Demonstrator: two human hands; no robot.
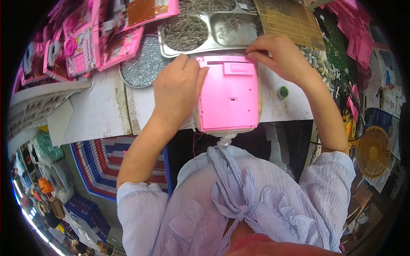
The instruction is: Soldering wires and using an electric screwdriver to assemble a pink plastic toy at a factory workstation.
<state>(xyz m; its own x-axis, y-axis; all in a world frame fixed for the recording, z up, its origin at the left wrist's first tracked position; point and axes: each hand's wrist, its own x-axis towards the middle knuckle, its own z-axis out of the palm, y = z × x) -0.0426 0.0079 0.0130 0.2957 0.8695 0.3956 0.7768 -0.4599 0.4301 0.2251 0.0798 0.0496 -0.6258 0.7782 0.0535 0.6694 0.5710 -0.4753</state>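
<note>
A flat pink plastic casing (230, 100) lies in front of me at the table's near side, over a pale wrapped pad (237, 130). It has a raised block near its far edge, a small slot in the middle and a few holes. My left hand (177, 87) is curled at its far left corner, thumb along the edge. At the far right corner is my right hand (277, 53), its thumb and forefinger brought together; whatever is between them is too small to make out. Just beyond stands a metal compartment tray (171, 55) with many tiny metal parts.
A round dish (128, 82) of small silvery parts stands left of the tray. Pink toy casings (79, 51) with wires are piled at far left. A small green-topped item (282, 91) sits at right, near scattered bits. A yellow fan (373, 151) and a striped crate (96, 164) flank me.
</note>
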